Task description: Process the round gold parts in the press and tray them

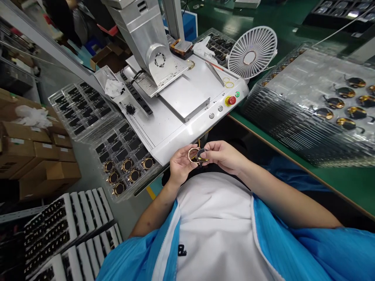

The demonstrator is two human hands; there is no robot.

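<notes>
Close to my body, in front of the machine's edge, my two hands meet. Between the fingers of my left hand [181, 166] is a gold-rimmed ring, a watch case by its look [192, 155]. Pinched in my right hand [224, 156] is a dark round watch display [202, 154], tilted beside the ring and seeming to touch it. My right fingertips cover part of the display. To the left, a clear plastic tray [117, 156] carries several gold-rimmed round watch cases [134, 175] in its near pockets and dark squarish pieces farther back.
A white machine [172, 134] with a metal fixture, a red stop button [231, 100] and tweezers [215, 74] stands ahead. A white fan [252, 54] is behind it. Stacked clear trays [293, 113] with round parts fill the right. Cardboard boxes [43, 156] and white foam trays [70, 222] are left.
</notes>
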